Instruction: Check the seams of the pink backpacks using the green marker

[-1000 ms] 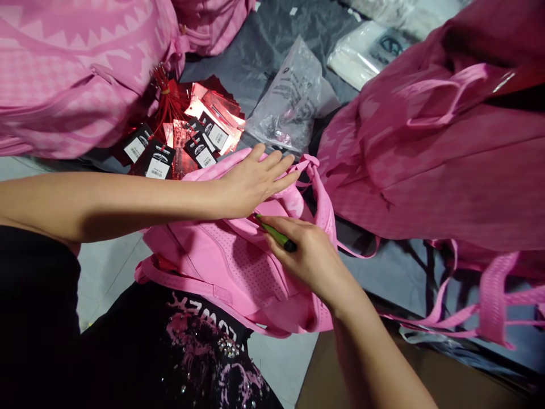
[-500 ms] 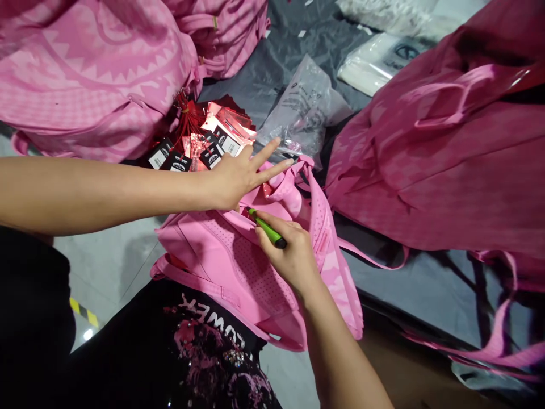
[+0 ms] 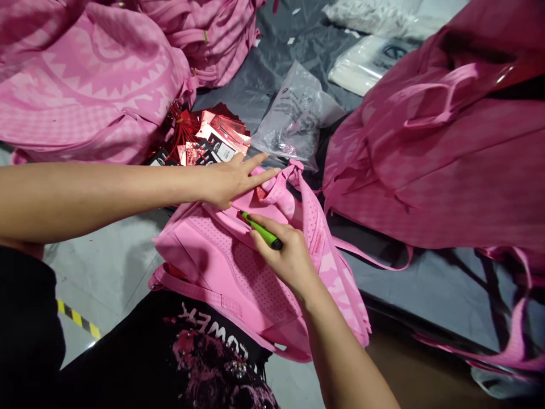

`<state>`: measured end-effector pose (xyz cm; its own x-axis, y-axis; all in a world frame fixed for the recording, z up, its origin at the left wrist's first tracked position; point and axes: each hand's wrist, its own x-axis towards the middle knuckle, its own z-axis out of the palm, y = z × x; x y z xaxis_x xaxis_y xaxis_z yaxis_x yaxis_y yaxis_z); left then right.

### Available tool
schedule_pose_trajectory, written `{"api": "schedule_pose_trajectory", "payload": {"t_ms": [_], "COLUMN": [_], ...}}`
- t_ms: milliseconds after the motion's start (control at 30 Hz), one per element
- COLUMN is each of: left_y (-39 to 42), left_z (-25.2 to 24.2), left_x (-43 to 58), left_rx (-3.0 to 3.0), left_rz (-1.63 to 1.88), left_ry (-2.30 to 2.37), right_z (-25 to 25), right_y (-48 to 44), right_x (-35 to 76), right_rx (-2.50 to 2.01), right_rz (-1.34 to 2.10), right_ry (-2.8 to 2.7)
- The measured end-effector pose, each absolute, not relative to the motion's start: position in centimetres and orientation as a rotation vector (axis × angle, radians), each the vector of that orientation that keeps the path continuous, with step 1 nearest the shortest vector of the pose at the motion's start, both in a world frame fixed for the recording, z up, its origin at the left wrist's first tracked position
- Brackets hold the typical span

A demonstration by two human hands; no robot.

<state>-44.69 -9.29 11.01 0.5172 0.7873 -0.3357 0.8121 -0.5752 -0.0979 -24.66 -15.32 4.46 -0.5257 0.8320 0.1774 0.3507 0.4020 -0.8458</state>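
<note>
A pink backpack (image 3: 264,272) lies across my lap, its dotted back panel and straps facing up. My left hand (image 3: 230,180) is at its top edge, palm down, with the far fingers spread. Its thumb and forefinger, mostly hidden, appear to pinch the backpack's fabric. My right hand (image 3: 287,250) is closed around a slim green tool with black ends (image 3: 264,232). The tool's dark tip points at the seam just beside my left hand; I cannot make out its exact kind.
Red foil packets and black hang tags (image 3: 221,136) lie beyond my left hand. A clear plastic bag (image 3: 293,108) sits behind the backpack. Large pink backpacks stand at left (image 3: 93,79) and right (image 3: 426,170). White packaged bags (image 3: 357,68) rest on the grey cloth (image 3: 238,91).
The tool's tip and both hands have shifted slightly left in view, along with the surroundings. My left hand sits a little lower on the backpack. Both grips stay the same.
</note>
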Motion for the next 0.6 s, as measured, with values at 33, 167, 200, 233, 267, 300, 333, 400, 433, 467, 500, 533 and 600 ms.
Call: {"api": "schedule_pose_trajectory", "payload": {"t_ms": [33,167,200,233,267,300,333,400,433,467,500,533,600], "left_y": [-9.2,-9.2,-9.3,-9.5,-9.6,-9.6,-9.7,-9.7,-9.7,-9.6,-9.6,-9.5,-9.5], "left_z": [10.9,10.5,10.4,10.3,10.2,10.1,10.1,9.9,9.9,9.8,9.7,9.6,9.4], "left_x": [-44.7,-45.0,-45.0,-45.0,-45.1,-45.1,-45.1,-45.0,-45.0,-45.0,-45.1,-45.1,-45.2], "left_rx": [2.667,2.659,2.662,2.664,2.661,2.653,2.641,2.619,2.614,2.615,2.619,2.624,2.629], "left_rz": [-0.526,-0.455,-0.43,-0.406,-0.387,-0.375,-0.372,-0.374,-0.372,-0.366,-0.354,-0.343,-0.326], "left_ry": [1.408,1.415,1.425,1.438,1.45,1.461,1.469,1.475,1.476,1.475,1.472,1.469,1.467], "right_z": [4.5,5.0,5.1,5.2,5.2,5.2,5.2,5.1,5.1,5.0,5.0,5.0,5.2], "right_y": [-15.2,-14.9,-14.9,-15.0,-15.1,-15.2,-15.3,-15.6,-15.8,-15.9,-16.0,-16.2,-16.4], "right_x": [-24.8,-25.3,-25.3,-25.4,-25.5,-25.6,-25.7,-25.9,-26.0,-26.1,-26.2,-26.3,-26.6], "right_rx": [-1.0,-1.026,-1.053,-1.077,-1.092,-1.096,-1.1,-1.133,-1.157,-1.174,-1.18,-1.183,-1.212], "right_rz": [1.05,0.992,0.952,0.915,0.889,0.869,0.847,0.789,0.763,0.754,0.766,0.791,0.805], "right_ry": [-2.061,-2.131,-2.158,-2.178,-2.186,-2.184,-2.177,-2.158,-2.144,-2.126,-2.105,-2.087,-2.059]}}
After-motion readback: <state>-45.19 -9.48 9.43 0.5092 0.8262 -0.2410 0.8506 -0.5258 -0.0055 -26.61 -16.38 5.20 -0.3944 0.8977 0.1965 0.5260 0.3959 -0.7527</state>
